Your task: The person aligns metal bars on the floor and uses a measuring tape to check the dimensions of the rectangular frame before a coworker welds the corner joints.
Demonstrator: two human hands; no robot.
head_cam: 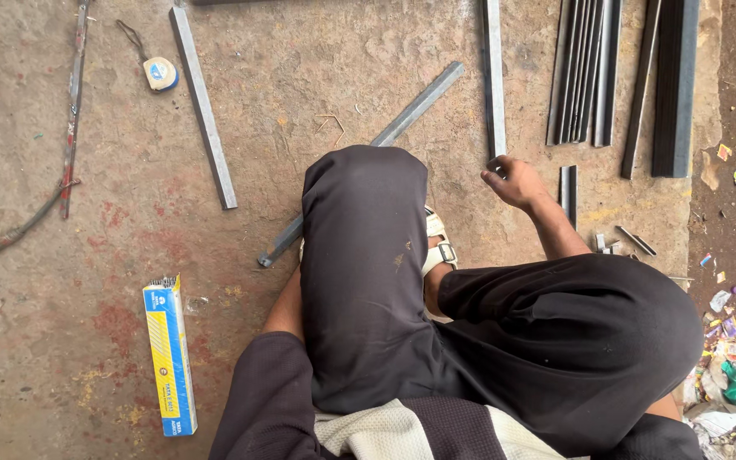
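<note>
Rough concrete floor point(317, 77), stained red and yellow in places, fills the view, and a person squats on it in dark trousers. The right hand point(513, 181) reaches forward and its fingers are curled together around the near end of a long grey steel bar point(493, 77); this bar runs straight away from the hand to the top edge of the view.

Just right of the hand lies a short dark steel piece point(567, 194), near the forearm but not touching it. Farther right of the held bar, a bundle of dark steel strips point(585, 72) lies side by side, and beyond them a thick black steel section point(675, 85). Some small metal offcuts point(623, 243) lie below these, near the knee.

Left of the held bar, a diagonal grey bar point(411, 115) goes under the raised knee. Only the left forearm point(287, 302) shows behind the leg; the left hand is hidden, so I cannot tell how its fingers are.

Farther left lie another grey flat bar point(204, 106), a measuring tape point(160, 73), and a blue and yellow carton point(169, 353) nearer to the person.
</note>
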